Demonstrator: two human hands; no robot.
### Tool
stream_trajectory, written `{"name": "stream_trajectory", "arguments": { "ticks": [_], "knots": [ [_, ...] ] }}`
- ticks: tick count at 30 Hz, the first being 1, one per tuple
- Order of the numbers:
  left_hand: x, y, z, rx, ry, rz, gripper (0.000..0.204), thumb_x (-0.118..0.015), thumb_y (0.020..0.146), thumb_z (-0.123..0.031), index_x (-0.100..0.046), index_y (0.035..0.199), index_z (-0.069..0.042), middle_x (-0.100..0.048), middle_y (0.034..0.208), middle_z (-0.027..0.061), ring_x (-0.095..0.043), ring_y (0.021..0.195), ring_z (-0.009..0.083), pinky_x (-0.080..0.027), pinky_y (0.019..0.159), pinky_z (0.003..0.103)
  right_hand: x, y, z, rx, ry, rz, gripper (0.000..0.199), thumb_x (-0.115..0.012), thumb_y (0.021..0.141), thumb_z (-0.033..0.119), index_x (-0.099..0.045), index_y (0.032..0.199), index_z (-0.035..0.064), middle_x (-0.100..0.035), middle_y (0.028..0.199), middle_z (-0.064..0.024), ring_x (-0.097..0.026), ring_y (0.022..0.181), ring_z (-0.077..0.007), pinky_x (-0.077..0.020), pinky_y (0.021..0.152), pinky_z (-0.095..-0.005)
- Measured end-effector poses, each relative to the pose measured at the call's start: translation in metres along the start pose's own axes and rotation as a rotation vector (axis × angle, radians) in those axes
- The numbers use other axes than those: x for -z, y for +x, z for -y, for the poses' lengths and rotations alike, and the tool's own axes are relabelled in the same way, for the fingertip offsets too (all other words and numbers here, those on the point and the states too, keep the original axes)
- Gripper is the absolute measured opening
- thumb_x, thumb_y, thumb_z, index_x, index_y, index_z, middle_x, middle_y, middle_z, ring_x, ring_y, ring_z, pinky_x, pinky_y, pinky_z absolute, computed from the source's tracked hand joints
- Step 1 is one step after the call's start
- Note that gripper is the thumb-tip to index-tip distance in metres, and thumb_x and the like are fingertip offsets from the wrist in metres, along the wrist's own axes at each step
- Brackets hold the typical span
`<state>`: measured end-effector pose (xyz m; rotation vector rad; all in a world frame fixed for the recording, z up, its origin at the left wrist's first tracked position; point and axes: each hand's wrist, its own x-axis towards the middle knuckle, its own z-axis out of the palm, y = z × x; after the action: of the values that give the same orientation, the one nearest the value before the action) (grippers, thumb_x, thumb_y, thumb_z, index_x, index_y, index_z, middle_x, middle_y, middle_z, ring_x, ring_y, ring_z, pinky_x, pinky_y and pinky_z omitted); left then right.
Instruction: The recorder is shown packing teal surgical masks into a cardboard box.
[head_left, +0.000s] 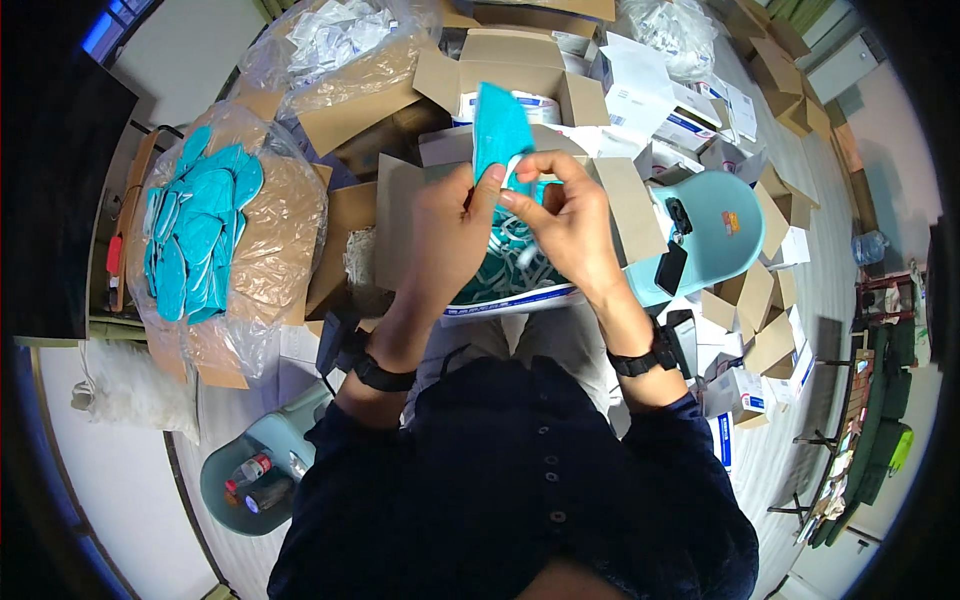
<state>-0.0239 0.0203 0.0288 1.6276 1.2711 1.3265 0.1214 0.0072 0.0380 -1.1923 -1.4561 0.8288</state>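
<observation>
My left hand [450, 235] and my right hand [565, 220] are raised together over a small white box [500, 290] on my lap. Both pinch one folded teal face mask [498, 130] that stands upright between the fingertips; my right fingers also touch its white ear loop. The box below holds several more teal masks with white loops, partly hidden by my hands. Each wrist wears a black band.
A large cardboard box lined with clear plastic [270, 230] at my left holds several loose teal masks [195, 230]. Open cartons [510, 65] and small white boxes [640, 100] crowd the far side. Light blue stools stand at right [715, 230] and lower left [255, 470].
</observation>
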Motion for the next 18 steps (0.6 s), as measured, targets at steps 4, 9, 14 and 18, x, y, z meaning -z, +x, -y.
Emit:
{"name": "stream_trajectory", "arguments": {
  "ticks": [4,9,14,18],
  "knots": [
    [0.009,0.002,0.005,-0.033,0.058,0.079,0.035,-0.061,0.094,-0.022,-0.053,0.070,0.003,-0.041,0.052,0.0123,-0.034,0.048,0.0112,-0.031,0.044,0.033,0.004,0.009,-0.003,0.180,-0.212,0.057,0.024,-0.077,0.077,0.008,-0.062,0.096,0.0042,-0.058,0.086,-0.0050,-0.044,0.056,-0.0100,-0.0384,0.051,-0.0257],
    [0.007,0.009,0.005,-0.038,0.073,0.081,0.036,-0.062,0.093,-0.023,-0.053,0.070,0.003,-0.043,0.053,0.0144,-0.035,0.047,0.0129,-0.032,0.044,0.034,0.008,0.014,0.006,0.405,-0.370,-0.004,0.020,-0.074,0.079,0.015,-0.059,0.089,0.0049,-0.057,0.089,-0.0102,-0.061,0.073,-0.0320,-0.0492,0.062,-0.0393],
    [0.007,0.017,-0.011,-0.090,0.108,0.031,0.035,-0.063,0.093,-0.024,-0.052,0.071,0.001,-0.043,0.054,0.0109,-0.037,0.048,0.0132,-0.033,0.045,0.033,0.011,0.018,0.006,0.388,-0.394,0.075,0.013,-0.065,0.087,0.015,-0.056,0.086,0.0053,-0.058,0.081,-0.0149,-0.059,0.069,-0.0365,-0.0458,0.057,-0.0420],
    [0.027,0.022,0.002,-0.397,0.465,-0.134,0.032,-0.062,0.092,-0.019,-0.050,0.069,0.000,-0.047,0.057,0.0188,-0.044,0.047,0.0262,-0.036,0.048,0.039,0.019,0.012,0.003,0.316,-0.525,0.172,0.012,-0.064,0.088,0.015,-0.056,0.086,0.0065,-0.059,0.073,-0.0187,-0.058,0.066,-0.0399,-0.0442,0.057,-0.0443]
  ]
}}
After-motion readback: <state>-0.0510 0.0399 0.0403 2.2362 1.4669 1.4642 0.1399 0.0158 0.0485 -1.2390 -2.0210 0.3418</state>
